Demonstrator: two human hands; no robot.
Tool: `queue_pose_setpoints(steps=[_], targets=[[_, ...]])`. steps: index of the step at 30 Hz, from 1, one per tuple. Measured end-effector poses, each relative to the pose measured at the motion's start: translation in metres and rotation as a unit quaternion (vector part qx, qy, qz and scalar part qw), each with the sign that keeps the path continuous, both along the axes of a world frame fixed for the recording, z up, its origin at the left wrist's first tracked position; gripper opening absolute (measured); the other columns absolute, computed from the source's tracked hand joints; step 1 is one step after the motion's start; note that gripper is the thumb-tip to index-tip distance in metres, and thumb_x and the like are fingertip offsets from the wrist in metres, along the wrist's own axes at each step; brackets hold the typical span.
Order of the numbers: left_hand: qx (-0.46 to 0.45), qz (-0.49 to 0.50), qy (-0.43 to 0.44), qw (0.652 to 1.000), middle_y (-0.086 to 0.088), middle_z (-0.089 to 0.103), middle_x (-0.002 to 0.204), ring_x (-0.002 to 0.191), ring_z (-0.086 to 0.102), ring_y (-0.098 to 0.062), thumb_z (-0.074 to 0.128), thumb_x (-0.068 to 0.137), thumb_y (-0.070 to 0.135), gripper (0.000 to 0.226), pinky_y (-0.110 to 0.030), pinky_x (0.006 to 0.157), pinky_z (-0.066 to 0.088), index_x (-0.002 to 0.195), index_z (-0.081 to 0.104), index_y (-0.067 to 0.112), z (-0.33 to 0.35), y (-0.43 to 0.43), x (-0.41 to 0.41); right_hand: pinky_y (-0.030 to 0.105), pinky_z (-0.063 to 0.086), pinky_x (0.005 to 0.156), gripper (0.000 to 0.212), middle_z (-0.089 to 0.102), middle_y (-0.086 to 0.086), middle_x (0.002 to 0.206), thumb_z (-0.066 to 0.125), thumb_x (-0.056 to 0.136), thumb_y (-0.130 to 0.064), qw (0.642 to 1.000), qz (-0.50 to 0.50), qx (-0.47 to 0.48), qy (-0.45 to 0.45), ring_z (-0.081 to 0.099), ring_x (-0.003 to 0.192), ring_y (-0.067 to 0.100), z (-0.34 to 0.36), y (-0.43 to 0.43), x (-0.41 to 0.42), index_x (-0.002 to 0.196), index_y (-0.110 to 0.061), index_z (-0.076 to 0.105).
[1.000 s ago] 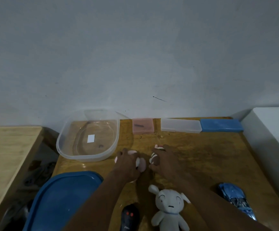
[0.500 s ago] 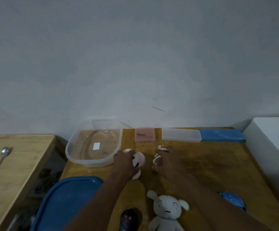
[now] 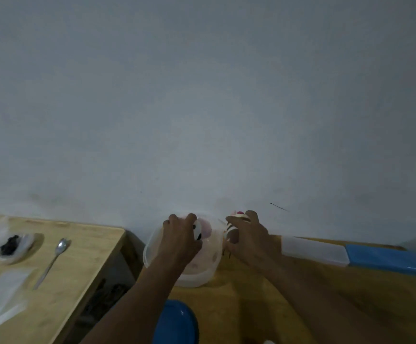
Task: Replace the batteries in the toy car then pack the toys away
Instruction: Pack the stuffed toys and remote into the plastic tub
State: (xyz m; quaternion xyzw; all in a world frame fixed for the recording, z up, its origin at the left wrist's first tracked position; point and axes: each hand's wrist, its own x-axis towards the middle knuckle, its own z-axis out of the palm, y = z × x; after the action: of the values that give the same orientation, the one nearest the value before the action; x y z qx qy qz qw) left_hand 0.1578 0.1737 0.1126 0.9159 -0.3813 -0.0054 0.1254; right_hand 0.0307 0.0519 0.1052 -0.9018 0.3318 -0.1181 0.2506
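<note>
Much is blurred: the left hand (image 3: 181, 240) is closed around a pink-and-white toy (image 3: 203, 229) over the clear tub (image 3: 149, 256), hiding most of it. The right hand (image 3: 248, 238) clasps a small brown-and-white striped toy (image 3: 231, 228) just right of the tub's rim, near the far wall. The blue lid (image 3: 176, 324) is cut off at the near edge; bare wooden table (image 3: 251, 306) lies between the forearms.

A plain domestic room: two wooden benches, one (image 3: 326, 294) beside the other (image 3: 60, 281), stand against a bare grey-white wall (image 3: 202, 108), carrying a metal spoon (image 3: 53, 259), a clear plastic tub (image 3: 202, 276) and flat lidded plastic boxes (image 3: 313, 250).
</note>
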Motion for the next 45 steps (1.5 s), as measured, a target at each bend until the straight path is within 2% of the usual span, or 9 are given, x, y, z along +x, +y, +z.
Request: queue_pose_setpoints(steps=[5, 11, 16, 22, 26, 31, 36, 40, 45], targets=[[0.011, -0.009, 0.027, 1.0, -0.011, 0.051, 0.127, 0.113, 0.049, -0.024, 0.07, 0.081, 0.039, 0.061, -0.032, 0.095, 0.042, 0.133, 0.044, 0.021, -0.013, 0.021, 0.053, 0.034, 0.051, 0.091, 0.077, 0.034, 0.006, 0.143, 0.071, 0.077, -0.039, 1.0, 0.001, -0.013, 0.018, 0.052, 0.115, 0.027, -0.008, 0.031, 0.06, 0.141, -0.026, 0.03], [0.025, -0.038, 0.082, 0.996, -0.012, 0.045, 0.13, 0.114, 0.046, -0.024, 0.069, 0.083, 0.037, 0.06, -0.032, 0.097, 0.042, 0.134, 0.043, 0.021, -0.04, 0.029, 0.1, 0.031, 0.044, 0.089, 0.072, 0.03, 0.006, 0.146, 0.065, 0.082, -0.034, 0.994, -0.009, -0.028, 0.109, 0.047, 0.121, 0.026, -0.033, 0.049, 0.107, 0.143, -0.023, 0.028], [0.035, -0.07, 0.088, 0.993, -0.01, 0.044, 0.129, 0.115, 0.046, -0.025, 0.071, 0.081, 0.038, 0.059, -0.034, 0.1, 0.043, 0.132, 0.047, 0.021, -0.063, 0.019, 0.121, 0.032, 0.043, 0.098, 0.07, 0.022, 0.007, 0.152, 0.064, 0.087, -0.026, 0.987, -0.018, -0.006, 0.157, 0.041, 0.128, 0.028, -0.053, 0.046, 0.127, 0.145, -0.022, 0.026], [0.078, -0.098, 0.107, 0.986, -0.011, 0.041, 0.132, 0.122, 0.038, -0.028, 0.064, 0.086, 0.032, 0.05, -0.036, 0.104, 0.039, 0.131, 0.047, 0.018, -0.089, -0.007, 0.145, 0.034, 0.027, 0.114, 0.078, 0.012, 0.007, 0.157, 0.063, 0.087, -0.032, 0.985, -0.018, 0.017, 0.172, 0.019, 0.143, 0.028, -0.087, 0.028, 0.155, 0.149, -0.022, 0.017], [0.124, -0.097, 0.105, 0.982, -0.007, 0.046, 0.132, 0.123, 0.035, -0.031, 0.06, 0.087, 0.037, 0.045, -0.04, 0.105, 0.034, 0.128, 0.047, 0.021, -0.109, -0.02, 0.157, 0.037, 0.039, 0.102, 0.072, 0.023, 0.02, 0.144, 0.064, 0.083, -0.022, 0.982, -0.03, 0.051, 0.181, 0.035, 0.126, 0.042, -0.106, 0.018, 0.165, 0.145, -0.024, 0.029], [0.16, -0.115, 0.118, 0.973, -0.012, 0.038, 0.141, 0.131, 0.03, -0.036, 0.056, 0.09, 0.036, 0.056, -0.042, 0.108, 0.03, 0.139, 0.038, 0.016, -0.127, -0.028, 0.164, 0.039, 0.036, 0.106, 0.084, 0.025, 0.019, 0.147, 0.062, 0.08, -0.037, 0.974, -0.018, -0.007, 0.225, 0.03, 0.132, 0.039, -0.121, 0.009, 0.177, 0.15, -0.021, 0.017], [0.13, -0.084, 0.178, 0.972, -0.016, 0.033, 0.142, 0.128, 0.036, -0.036, 0.065, 0.085, 0.038, 0.075, -0.042, 0.098, 0.043, 0.146, 0.026, 0.02, -0.13, -0.027, 0.163, 0.043, 0.032, 0.107, 0.088, 0.031, 0.018, 0.147, 0.06, 0.082, -0.042, 0.964, -0.006, -0.031, 0.262, 0.028, 0.131, 0.04, -0.127, 0.007, 0.18, 0.151, -0.018, 0.012], [0.112, -0.084, 0.123, 0.982, -0.014, 0.033, 0.142, 0.129, 0.037, -0.034, 0.056, 0.09, 0.034, 0.066, -0.042, 0.094, 0.047, 0.147, 0.025, 0.021, -0.109, -0.016, 0.154, 0.039, 0.033, 0.106, 0.074, 0.031, 0.014, 0.147, 0.055, 0.088, -0.038, 0.974, -0.014, -0.015, 0.227, 0.029, 0.133, 0.034, -0.105, 0.014, 0.171, 0.149, -0.018, 0.018], [0.045, -0.106, 0.041, 0.992, -0.013, 0.042, 0.136, 0.121, 0.045, -0.029, 0.052, 0.093, 0.031, 0.051, -0.036, 0.092, 0.046, 0.139, 0.034, 0.016, -0.066, 0.008, 0.129, 0.037, 0.042, 0.099, 0.05, 0.04, 0.008, 0.14, 0.051, 0.092, -0.033, 0.985, -0.025, -0.102, 0.137, 0.042, 0.123, 0.027, -0.062, 0.029, 0.132, 0.138, -0.023, 0.036]])
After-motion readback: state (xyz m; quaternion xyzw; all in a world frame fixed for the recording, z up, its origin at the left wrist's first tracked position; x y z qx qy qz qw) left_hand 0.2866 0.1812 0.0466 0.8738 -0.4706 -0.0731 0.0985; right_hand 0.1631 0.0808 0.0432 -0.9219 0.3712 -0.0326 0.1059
